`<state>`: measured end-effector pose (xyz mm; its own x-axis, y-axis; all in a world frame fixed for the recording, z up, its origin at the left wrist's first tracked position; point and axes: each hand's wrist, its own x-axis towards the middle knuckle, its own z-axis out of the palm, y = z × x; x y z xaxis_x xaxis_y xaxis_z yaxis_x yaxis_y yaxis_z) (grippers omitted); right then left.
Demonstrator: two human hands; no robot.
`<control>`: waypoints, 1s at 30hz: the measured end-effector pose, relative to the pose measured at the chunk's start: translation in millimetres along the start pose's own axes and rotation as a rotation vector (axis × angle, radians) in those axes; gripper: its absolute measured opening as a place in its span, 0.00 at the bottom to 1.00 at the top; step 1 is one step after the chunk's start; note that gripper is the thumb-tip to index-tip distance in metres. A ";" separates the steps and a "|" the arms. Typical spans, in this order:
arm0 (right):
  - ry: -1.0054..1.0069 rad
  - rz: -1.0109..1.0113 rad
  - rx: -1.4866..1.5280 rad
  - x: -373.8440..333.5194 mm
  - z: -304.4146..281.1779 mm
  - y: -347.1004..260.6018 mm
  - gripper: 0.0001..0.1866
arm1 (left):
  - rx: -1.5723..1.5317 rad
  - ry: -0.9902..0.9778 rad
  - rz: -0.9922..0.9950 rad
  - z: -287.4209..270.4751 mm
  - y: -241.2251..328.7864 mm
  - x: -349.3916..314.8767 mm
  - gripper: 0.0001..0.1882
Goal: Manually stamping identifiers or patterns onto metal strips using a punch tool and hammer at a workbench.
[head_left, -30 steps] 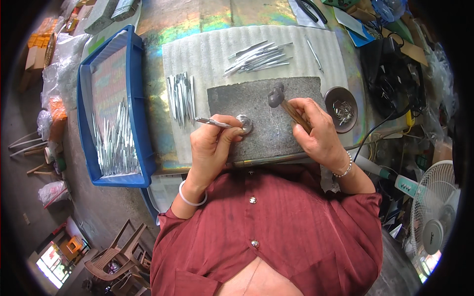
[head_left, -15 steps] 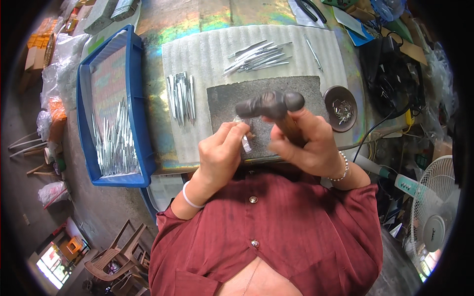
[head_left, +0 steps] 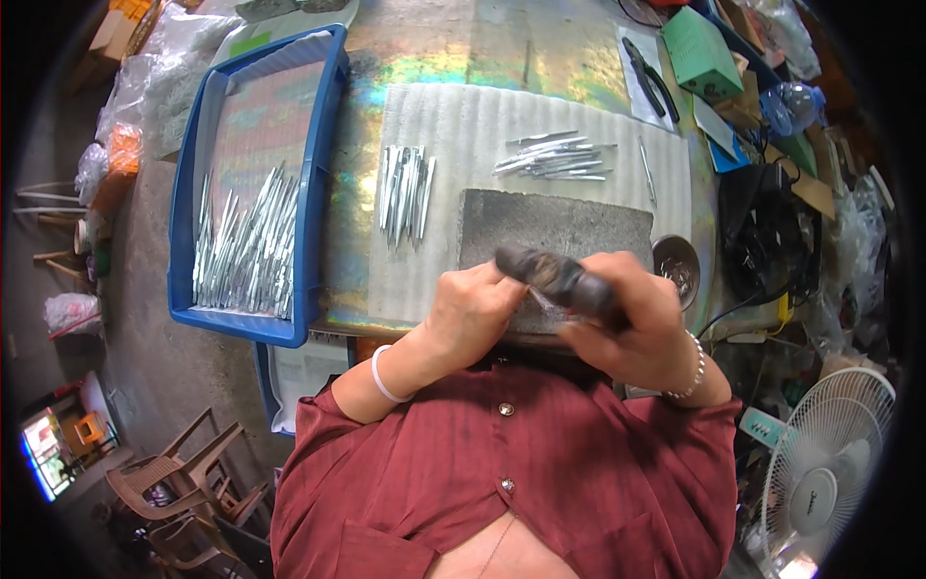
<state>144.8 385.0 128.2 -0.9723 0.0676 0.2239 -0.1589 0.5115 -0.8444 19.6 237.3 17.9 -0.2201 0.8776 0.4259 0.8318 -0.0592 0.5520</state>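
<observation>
While the right hand (head_left: pixel 637 314) is wrapped tight around a hammer (head_left: pixel 552 274), the left hand (head_left: pixel 475 314) has its fingers curled in, pinching a shiny metal piece (head_left: pixel 546 303). The hammer's dark head hides most of that piece, just above the near part of a rough gray slab (head_left: pixel 550 224). Past the slab, silver metal sticks (head_left: pixel 555 159) lie on a white foam sheet (head_left: pixel 444 116).

Maroon shirt (head_left: pixel 444 454), white bangle (head_left: pixel 377 374) and beaded bracelet (head_left: pixel 700 367) are worn.
</observation>
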 end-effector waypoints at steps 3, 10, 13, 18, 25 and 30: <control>0.170 0.154 0.062 -21.3 -3.1 -4.8 0.21 | -0.067 0.040 -0.050 -9.1 4.7 5.2 0.12; -0.031 -0.009 -0.196 -31.0 -25.8 -27.7 0.31 | -0.123 0.061 -0.050 -5.8 1.1 5.4 0.12; 0.015 -0.094 -0.309 -30.2 -25.4 -29.4 0.31 | -0.120 0.057 -0.050 -6.2 1.8 6.8 0.12; 0.004 -0.110 -0.370 -32.5 -20.3 -24.4 0.31 | -0.131 0.058 -0.045 -5.5 2.3 8.6 0.12; 0.349 -0.030 -0.054 -76.4 -35.0 -67.8 0.14 | -0.127 0.050 -0.027 -6.6 0.7 7.8 0.13; -0.123 0.012 -0.461 -27.9 -35.8 -40.8 0.23 | -0.087 0.012 -0.097 -9.8 4.8 4.1 0.11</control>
<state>184.5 392.9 173.8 -0.9910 -0.0124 0.1330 -0.0825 0.8398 -0.5366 17.7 235.9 29.4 -0.3038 0.8754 0.3761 0.7592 -0.0160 0.6507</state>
